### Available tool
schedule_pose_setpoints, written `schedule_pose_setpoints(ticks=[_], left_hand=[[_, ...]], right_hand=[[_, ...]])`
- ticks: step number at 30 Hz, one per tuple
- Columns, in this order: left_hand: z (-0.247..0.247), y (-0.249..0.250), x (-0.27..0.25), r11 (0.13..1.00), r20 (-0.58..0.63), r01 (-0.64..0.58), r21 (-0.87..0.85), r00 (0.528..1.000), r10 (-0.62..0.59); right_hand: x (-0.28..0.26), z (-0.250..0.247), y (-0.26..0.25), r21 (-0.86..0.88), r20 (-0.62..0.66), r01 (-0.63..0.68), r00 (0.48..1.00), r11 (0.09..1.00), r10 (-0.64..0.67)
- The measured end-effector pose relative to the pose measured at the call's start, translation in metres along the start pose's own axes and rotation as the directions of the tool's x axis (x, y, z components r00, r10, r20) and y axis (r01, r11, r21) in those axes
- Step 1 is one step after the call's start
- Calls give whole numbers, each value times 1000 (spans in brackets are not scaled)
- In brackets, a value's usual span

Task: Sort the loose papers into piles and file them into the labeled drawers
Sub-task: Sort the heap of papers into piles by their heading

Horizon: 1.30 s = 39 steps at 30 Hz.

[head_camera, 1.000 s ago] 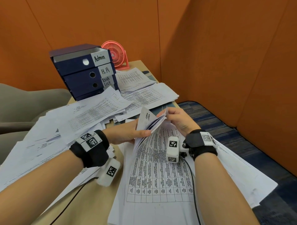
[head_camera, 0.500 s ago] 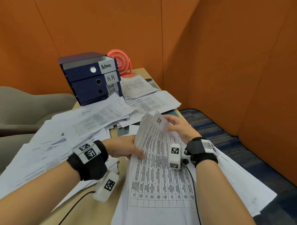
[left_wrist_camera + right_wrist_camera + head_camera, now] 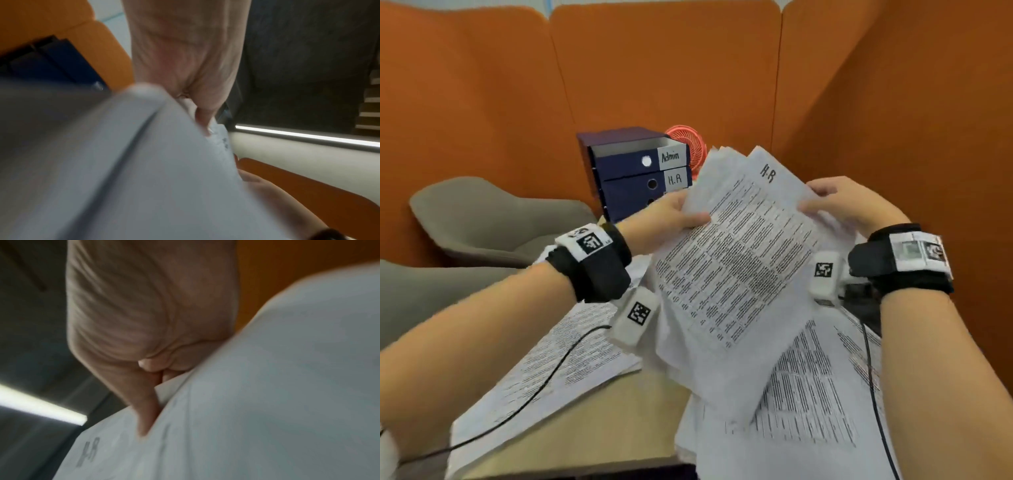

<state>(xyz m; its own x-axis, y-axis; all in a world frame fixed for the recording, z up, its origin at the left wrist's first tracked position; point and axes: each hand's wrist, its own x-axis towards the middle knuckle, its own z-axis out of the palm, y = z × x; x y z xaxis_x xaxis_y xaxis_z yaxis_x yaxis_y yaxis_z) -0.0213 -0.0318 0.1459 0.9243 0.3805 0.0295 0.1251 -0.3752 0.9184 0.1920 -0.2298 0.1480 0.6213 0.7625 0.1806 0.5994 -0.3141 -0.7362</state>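
A stack of printed papers (image 3: 739, 260) marked "H.R" at the top is held up in the air in front of me. My left hand (image 3: 674, 214) grips its left edge, thumb on the front sheet. My right hand (image 3: 839, 205) grips the right edge. In the left wrist view the stack of papers (image 3: 123, 162) fills the lower frame under the left hand (image 3: 197, 104). In the right wrist view the right hand (image 3: 152, 369) pinches the sheets (image 3: 267, 386). Behind stands the blue drawer unit (image 3: 630, 178), with labels "Admin" (image 3: 670, 157) and "H.R" (image 3: 675, 179); its top drawer is pulled out a little.
More loose papers (image 3: 818, 394) lie on the wooden table (image 3: 592, 421) below the stack and at the left (image 3: 558, 363). A pink fan (image 3: 688, 140) stands behind the drawers. Grey chairs (image 3: 493, 219) are at the left, orange partition walls (image 3: 688, 68) all around.
Both hands have lifted the H.R stack off the table and raised it upright towards the drawer unit. The head view has tilted up.
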Motion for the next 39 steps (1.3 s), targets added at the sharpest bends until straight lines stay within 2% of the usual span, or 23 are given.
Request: schedule_pose_setpoints(ticks=[2,4,6,8,10,13,14,15,17,19,20,22,23,24,25,27,29,32,35,37,39], left_hand=[[-23,18,-8,990,76,-24,142,997,13],[-48,25,-16,956,119,20,292,991,-57],[-76,26,-19,889,18,52,455,998,-68],[-101,27,-18,776,-131,116,619,990,-44],[-119,21,-15,562,-174,164,811,984,-36],[-135,-14,-10,271,-181,247,930,952,-247],[-135,-28,-10,204,-201,271,941,929,-311],[-132,-41,-10,183,-208,283,942,915,-346],[-113,-58,-10,257,-171,279,925,911,-374],[-87,-71,-9,402,-103,262,877,921,-376],[-74,-78,-8,518,-69,279,808,920,-387],[-48,-93,-4,773,15,316,550,922,-387],[-37,-99,-2,860,55,318,399,928,-368],[-25,-104,2,908,89,320,270,931,-354],[-12,-108,5,936,124,310,165,935,-331],[14,-116,14,944,148,318,84,933,-327],[35,-123,24,937,136,342,75,927,-349],[53,-136,38,934,23,353,51,935,-355],[65,-136,39,965,-36,263,0,964,-263],[73,-135,38,975,19,210,-70,978,-209],[79,-135,36,957,109,214,-194,975,-196]], right_hand=[[-9,-1,-14,308,-48,14,999,951,0],[-7,9,-17,473,-107,-6,992,881,64],[1,30,-15,548,-133,-55,979,835,153],[12,64,-10,602,-72,-121,976,789,204],[17,107,-8,554,75,-221,973,803,217],[18,179,-4,415,263,-310,941,855,214],[19,200,0,337,288,-325,929,884,232],[19,218,2,262,314,-328,918,908,241],[19,247,7,98,371,-292,898,951,238],[13,256,0,-1,395,-233,893,973,214],[14,254,-2,23,384,-225,901,974,199],[13,237,-6,237,359,-290,913,927,194],[17,225,-3,344,314,-317,926,884,210],[19,210,3,408,243,-327,939,853,244],[23,194,15,416,155,-319,948,852,279],[27,167,43,317,17,-325,941,891,338],[24,152,73,231,42,-383,922,894,385],[12,148,102,383,148,-428,903,819,403],[8,148,114,535,138,-379,921,755,365],[10,146,113,574,152,-345,936,743,317],[10,149,108,607,212,-328,945,724,250]])
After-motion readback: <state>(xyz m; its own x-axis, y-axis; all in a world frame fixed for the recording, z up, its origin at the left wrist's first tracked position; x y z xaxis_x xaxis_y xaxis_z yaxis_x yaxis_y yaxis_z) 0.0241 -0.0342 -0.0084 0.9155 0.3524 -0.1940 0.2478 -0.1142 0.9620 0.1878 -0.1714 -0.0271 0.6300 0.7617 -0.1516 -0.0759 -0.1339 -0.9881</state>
